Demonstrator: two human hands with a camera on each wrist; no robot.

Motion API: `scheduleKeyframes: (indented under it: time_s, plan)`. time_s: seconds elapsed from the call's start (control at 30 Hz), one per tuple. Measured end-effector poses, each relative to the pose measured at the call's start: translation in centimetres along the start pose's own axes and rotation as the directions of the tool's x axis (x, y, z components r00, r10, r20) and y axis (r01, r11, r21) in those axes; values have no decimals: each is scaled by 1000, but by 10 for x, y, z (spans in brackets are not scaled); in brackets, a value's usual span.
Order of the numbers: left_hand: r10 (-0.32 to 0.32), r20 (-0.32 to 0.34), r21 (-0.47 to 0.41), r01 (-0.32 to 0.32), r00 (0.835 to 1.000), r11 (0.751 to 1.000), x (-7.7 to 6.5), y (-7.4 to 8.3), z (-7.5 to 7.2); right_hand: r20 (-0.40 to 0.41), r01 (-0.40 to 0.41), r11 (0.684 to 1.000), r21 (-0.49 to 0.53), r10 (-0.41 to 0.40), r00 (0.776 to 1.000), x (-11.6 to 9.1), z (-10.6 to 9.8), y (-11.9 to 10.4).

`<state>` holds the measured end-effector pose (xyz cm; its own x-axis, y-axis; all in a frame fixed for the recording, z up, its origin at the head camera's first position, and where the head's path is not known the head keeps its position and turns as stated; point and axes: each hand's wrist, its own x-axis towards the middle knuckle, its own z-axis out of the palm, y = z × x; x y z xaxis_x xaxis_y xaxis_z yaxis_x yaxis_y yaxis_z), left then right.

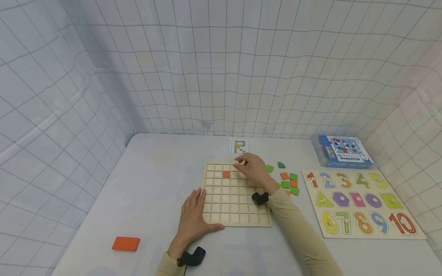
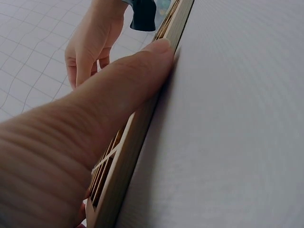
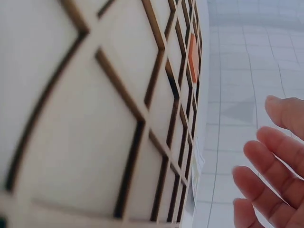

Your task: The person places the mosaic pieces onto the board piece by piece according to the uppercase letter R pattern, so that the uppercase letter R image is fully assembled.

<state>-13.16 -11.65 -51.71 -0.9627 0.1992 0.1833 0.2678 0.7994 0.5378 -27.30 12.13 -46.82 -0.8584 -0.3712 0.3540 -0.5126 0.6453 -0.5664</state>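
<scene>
Fingers of the right hand (image 1: 254, 168) are loosely bent and hold nothing, near the board's (image 1: 225, 208) far edge; the left hand's are straight, thumb spread, at its near left corner. One orange square (image 1: 226, 174) sits inside. Placing squares seems the step; next calls for another from the pieces (image 1: 285, 184) beside the right edge, which the sleeve (image 1: 298, 226) partly covers. Number puzzle (image 1: 353, 189) lies beyond.

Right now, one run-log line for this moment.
left hand: touching grid board, near-left corner; right hand: above board, no tile visible in fingers; orange tile: in board cell; loose tiles: right of board
</scene>
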Motion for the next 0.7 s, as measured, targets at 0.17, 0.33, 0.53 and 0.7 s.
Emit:
scheduleKeyframes:
  time_s: [0.17,0.33,0.53,0.7]
  plan:
    - [15,-22,7,-15,1000,1000,0,0,0,-132,0,1000,17,2,991,-3,-10,11]
    - [20,-34,8,-19,999,1000,0,-1,2,-210,-38,999,-16,34,977,-6,-19,21]
    - [9,-21,1,-9,1000,1000,0,-1,2,-256,-51,998,-41,38,966,-11,-31,30]
    - [-1,-7,-1,1,1000,1000,-1,-1,3,-264,-105,993,-55,87,961,-17,-39,38]
